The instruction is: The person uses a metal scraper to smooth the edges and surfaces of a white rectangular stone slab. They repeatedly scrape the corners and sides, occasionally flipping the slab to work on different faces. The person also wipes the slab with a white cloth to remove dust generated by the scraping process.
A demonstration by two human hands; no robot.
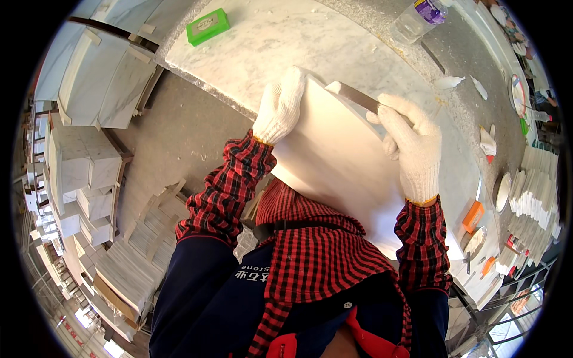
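1. The white tile [334,149] stands tilted on the marble worktop [268,48], its near edge toward the person's chest and its far edge raised; every place below is told from this tile.
2. The left hand [279,107], in a white knit glove, lies over the tile's far left corner. The fingers are curled down over the edge, so the grip is closed on the tile. The forearm, in a red-and-black checked sleeve, rises steeply from the lower left with the wrist bent toward the tile.
3. The right hand [412,146], also gloved, sits at the tile's far right side. Its grip is closed around the handle end of a flat metal scraper [358,96].
4. The scraper's blade lies along the tile's far edge and points toward the left hand.
5. The right forearm comes straight up from the lower edge, beside the tile's right side.
6. Beyond the tile, well apart, a green block [207,26] lies on the worktop, and a clear plastic bottle [418,18] stands farther right.
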